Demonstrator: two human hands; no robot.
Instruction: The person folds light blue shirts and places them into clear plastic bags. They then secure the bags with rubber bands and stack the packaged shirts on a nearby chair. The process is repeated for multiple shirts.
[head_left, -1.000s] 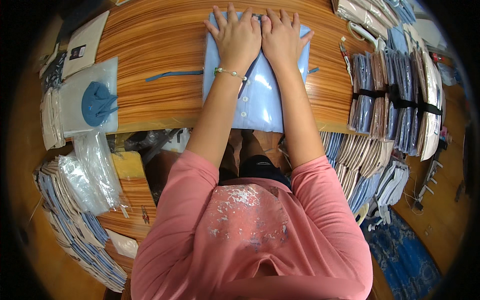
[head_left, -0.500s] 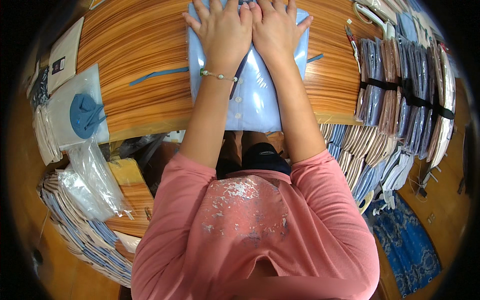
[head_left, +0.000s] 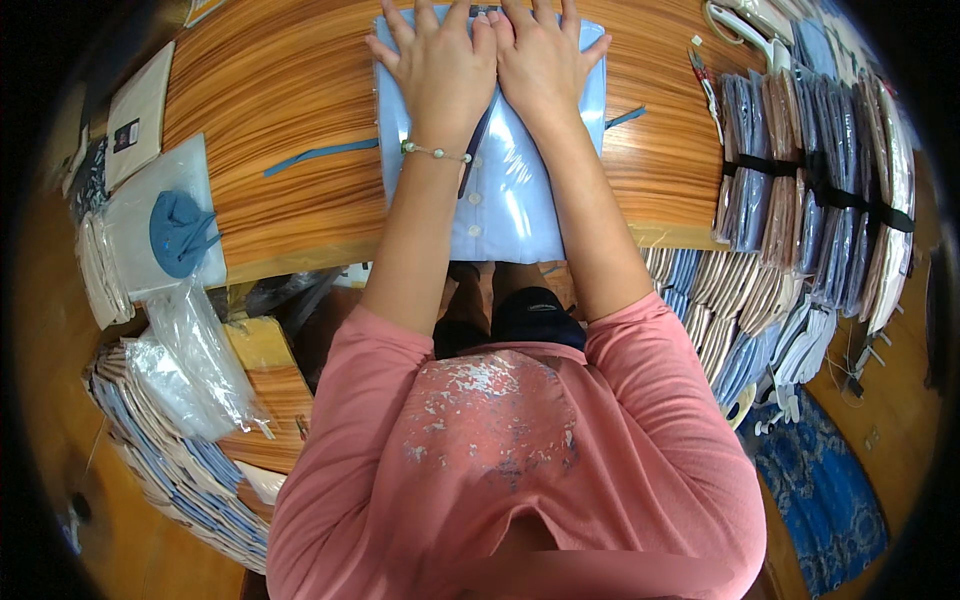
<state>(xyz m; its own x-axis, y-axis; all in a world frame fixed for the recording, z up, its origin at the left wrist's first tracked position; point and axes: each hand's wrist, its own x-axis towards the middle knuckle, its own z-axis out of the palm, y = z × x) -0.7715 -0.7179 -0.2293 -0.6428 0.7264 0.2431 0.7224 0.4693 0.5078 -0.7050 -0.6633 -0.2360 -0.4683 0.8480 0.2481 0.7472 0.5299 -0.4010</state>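
Observation:
A folded light blue shirt (head_left: 500, 215) lies on the wood-grain table, its buttons showing down the front and a dark strip running below the collar area. Shiny glare on it suggests a clear plastic bag around it. My left hand (head_left: 440, 75) rests palm down on its upper left part, fingers spread. Beside it, my right hand (head_left: 540, 75) lies flat on the upper right part, fingers also apart. The two thumbs meet near the middle. A narrow blue strip (head_left: 320, 157) sticks out from the shirt's left side, and a shorter blue strip end (head_left: 626, 117) shows at its right.
Stacked bagged shirts (head_left: 790, 180) bound with a black band stand at the right, near red-handled snips (head_left: 704, 85). On the left, a blue cloth bundle (head_left: 180, 232) sits on clear plastic bags (head_left: 115, 220). More folded shirts (head_left: 170, 460) are piled lower left.
Both hands stay flat on the shirt. The right hand and the shirt's right edge sit slightly farther left; the whole view has shifted a little.

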